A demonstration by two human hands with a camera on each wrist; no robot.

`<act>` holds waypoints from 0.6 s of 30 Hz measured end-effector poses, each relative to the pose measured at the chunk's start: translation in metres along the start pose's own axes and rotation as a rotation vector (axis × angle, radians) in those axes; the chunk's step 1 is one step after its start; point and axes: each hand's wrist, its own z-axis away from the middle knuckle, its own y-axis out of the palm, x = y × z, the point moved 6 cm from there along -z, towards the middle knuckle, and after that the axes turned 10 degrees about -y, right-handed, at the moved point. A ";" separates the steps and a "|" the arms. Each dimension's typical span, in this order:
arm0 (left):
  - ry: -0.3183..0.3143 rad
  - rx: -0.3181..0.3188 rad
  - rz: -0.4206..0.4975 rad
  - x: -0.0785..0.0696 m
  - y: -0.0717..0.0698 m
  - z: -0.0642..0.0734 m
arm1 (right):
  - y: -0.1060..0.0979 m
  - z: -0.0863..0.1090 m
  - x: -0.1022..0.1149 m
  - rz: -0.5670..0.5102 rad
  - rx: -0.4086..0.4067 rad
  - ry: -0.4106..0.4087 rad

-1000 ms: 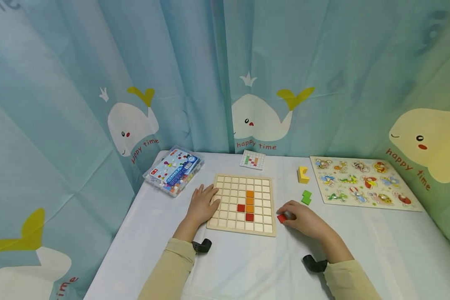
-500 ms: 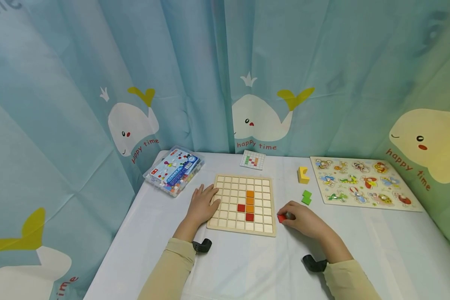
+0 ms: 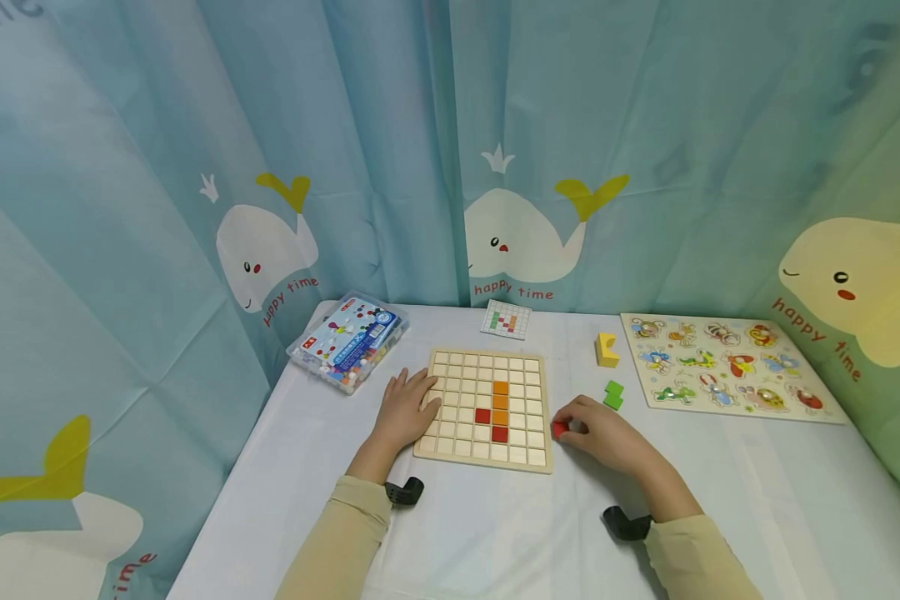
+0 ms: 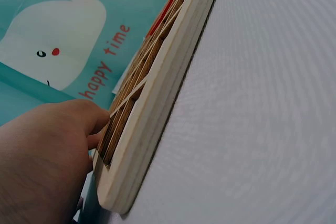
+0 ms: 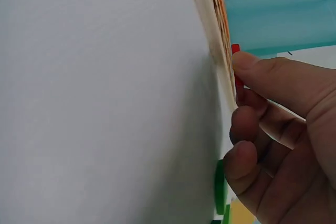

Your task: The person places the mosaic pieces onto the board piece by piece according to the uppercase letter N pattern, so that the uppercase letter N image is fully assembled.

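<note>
My right hand pinches a small red square tile between thumb and fingers, just off the right edge of a wooden grid board. In the right wrist view the red tile stands out past the thumb, overlapping the board's edge. My left hand rests on the board's left side with fingers extended; in the left wrist view its fingertips lie over the rim. On the grid sit a column of orange tiles and two red tiles, one of them left of the column, the other below it.
Green tiles and a notched yellow block lie right of the board. Behind it is a pattern card. An insect puzzle is at far right, a clear plastic box at back left. Curtains hang behind.
My right hand has shifted slightly left and away from me, bringing the red tile nearer the board's right edge. The left hand and the tiles on the board stay where they were.
</note>
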 end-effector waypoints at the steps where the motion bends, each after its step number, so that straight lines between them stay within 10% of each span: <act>1: 0.000 0.001 -0.001 0.000 0.000 0.000 | -0.001 -0.001 0.001 -0.002 -0.005 -0.006; 18: -0.002 0.006 -0.014 0.000 0.000 0.000 | -0.007 -0.044 0.037 -0.065 -0.049 -0.051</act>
